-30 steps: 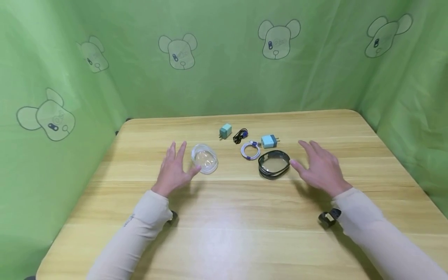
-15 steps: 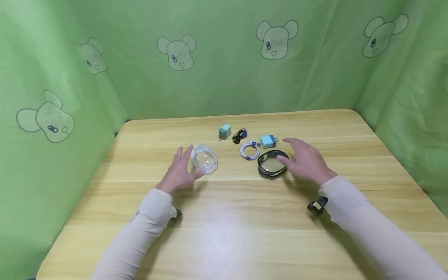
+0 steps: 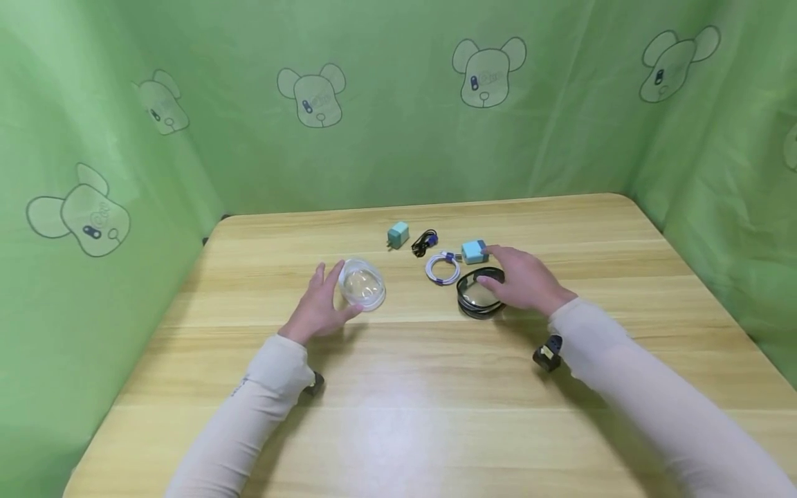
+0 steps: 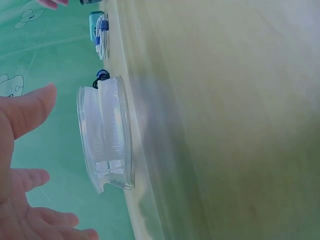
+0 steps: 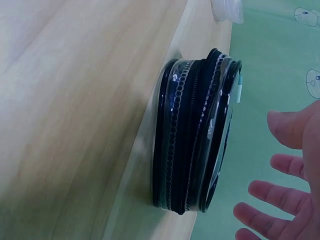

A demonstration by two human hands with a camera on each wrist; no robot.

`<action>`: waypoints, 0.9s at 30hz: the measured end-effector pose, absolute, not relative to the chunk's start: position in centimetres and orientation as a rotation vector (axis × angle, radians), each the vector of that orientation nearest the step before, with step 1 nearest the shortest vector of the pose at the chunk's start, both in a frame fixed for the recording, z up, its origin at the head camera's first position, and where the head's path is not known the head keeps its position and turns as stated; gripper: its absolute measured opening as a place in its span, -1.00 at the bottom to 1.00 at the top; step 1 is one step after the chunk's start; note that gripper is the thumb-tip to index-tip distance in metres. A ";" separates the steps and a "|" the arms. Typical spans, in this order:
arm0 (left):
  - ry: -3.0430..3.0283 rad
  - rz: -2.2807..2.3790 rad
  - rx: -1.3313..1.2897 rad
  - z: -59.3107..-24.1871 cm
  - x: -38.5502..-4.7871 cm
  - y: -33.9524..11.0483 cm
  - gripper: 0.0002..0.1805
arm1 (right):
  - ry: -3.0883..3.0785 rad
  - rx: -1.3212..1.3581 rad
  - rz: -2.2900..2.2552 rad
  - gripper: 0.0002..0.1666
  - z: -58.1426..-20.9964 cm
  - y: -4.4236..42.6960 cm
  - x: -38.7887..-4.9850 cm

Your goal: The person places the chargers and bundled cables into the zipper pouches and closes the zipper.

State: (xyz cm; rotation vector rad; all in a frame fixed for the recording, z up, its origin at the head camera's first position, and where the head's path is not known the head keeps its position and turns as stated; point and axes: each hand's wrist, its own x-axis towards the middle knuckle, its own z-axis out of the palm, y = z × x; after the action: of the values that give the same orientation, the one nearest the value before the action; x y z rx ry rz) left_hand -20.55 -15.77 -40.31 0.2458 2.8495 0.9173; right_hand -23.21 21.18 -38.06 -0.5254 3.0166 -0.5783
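A clear round zip case with a whitish edge point(image 3: 377, 299) lies on the table before my left hand point(image 3: 315, 309). Thumb and fingers spread apart at its left side; in the left wrist view a gap separates them from the clear case point(image 4: 107, 132). A black-edged clear zip case point(image 3: 476, 312) lies to the right, partly covered by my right hand point(image 3: 528, 281). In the right wrist view, the relaxed fingers point(image 5: 280, 195) stand apart from the black-edged case point(image 5: 192, 135). Neither hand holds anything.
Behind the cases lie a blue plug charger point(image 3: 473, 252), a teal plug charger point(image 3: 398, 235), a coiled white cable point(image 3: 428, 270) with purple ties and a bundled black cable point(image 3: 421, 243). Green curtains point(image 3: 398, 152) enclose the wooden table point(image 3: 398, 387) at the back and sides.
My right hand has moved left, from beside the black-edged case to over its right part. The left hand has shifted slightly right towards the clear case. The items on the table stay put.
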 end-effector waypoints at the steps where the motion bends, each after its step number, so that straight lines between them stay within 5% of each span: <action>1: 2.850 0.923 0.246 -40.3 -20.6 -15.8 0.05 | 3.016 -0.535 -0.575 -0.27 -38.1 21.1 -23.4; 27: 2.794 0.881 0.221 -41.3 -21.9 -14.8 0.04 | 2.928 -0.669 -0.563 -0.52 -38.1 18.1 -25.8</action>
State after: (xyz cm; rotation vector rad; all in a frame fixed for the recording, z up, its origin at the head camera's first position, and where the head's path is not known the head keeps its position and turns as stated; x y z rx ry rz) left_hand -21.93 -14.85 -41.31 0.2214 2.7942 0.8807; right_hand -25.77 18.12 -38.13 -0.6690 2.9278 -0.5635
